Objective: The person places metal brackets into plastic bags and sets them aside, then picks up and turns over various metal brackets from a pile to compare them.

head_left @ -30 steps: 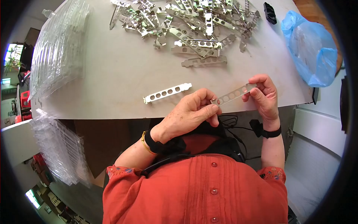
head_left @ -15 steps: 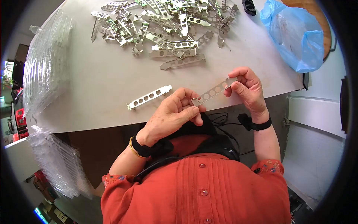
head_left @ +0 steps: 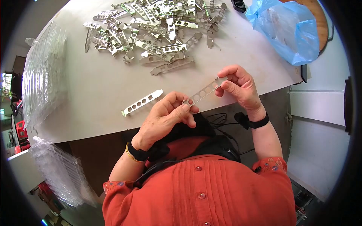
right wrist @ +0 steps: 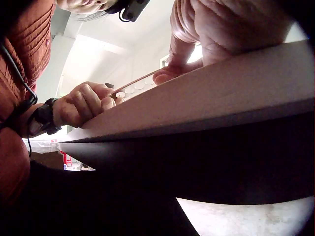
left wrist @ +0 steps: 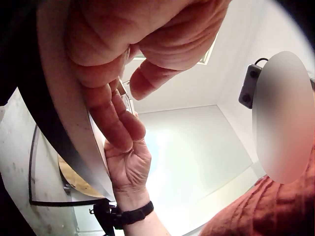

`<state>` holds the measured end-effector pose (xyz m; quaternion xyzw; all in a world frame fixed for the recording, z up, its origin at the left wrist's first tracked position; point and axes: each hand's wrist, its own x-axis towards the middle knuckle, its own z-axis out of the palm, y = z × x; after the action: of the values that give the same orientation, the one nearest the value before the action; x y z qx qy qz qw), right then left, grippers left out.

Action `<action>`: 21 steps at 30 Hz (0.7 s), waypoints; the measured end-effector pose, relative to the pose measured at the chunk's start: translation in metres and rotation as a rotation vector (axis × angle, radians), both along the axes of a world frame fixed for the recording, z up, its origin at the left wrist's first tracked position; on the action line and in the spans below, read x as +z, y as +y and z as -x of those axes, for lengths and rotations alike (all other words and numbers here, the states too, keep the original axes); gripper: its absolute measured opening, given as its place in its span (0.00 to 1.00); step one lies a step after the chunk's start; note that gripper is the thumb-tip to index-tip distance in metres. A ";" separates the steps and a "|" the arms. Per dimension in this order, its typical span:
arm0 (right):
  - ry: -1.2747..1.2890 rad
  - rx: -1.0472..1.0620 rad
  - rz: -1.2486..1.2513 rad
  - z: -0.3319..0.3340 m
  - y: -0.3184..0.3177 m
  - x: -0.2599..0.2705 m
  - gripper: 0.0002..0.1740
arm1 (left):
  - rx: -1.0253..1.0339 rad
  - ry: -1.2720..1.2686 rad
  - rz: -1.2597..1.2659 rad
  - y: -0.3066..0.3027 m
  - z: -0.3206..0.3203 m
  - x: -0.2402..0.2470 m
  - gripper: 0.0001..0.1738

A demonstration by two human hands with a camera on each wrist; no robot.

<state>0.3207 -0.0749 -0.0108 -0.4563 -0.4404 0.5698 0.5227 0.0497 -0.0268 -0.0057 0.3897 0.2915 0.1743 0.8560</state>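
Both hands hold one flat metal bracket (head_left: 205,91) with a row of round holes, slanting over the table's front edge. My left hand (head_left: 162,116) pinches its lower left end between thumb and fingers. At the upper right end, the thumb and fingers of my right hand (head_left: 239,86) grip it. In the right wrist view the bracket (right wrist: 140,78) spans the two hands, seen nearly edge-on. Another bracket (head_left: 141,103), brighter, lies on the table just left of my left hand.
A heap of similar metal brackets (head_left: 171,29) covers the table's far middle. Stacked clear plastic trays (head_left: 45,75) stand at the left, with more plastic (head_left: 62,173) below. A blue plastic bag (head_left: 286,30) and a black object (head_left: 238,5) are at the far right.
The head view has shifted, so the table things and hands appear further left. Both hands keep their hold on the bracket, with little change in its pose.
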 end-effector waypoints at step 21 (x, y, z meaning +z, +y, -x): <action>0.013 -0.006 -0.011 0.001 0.000 0.000 0.14 | 0.148 0.058 -0.161 -0.017 -0.011 -0.001 0.13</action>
<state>0.3196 -0.0750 -0.0103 -0.4509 -0.4389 0.5686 0.5298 0.0608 -0.0438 -0.0068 0.4394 0.3294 0.2486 0.7979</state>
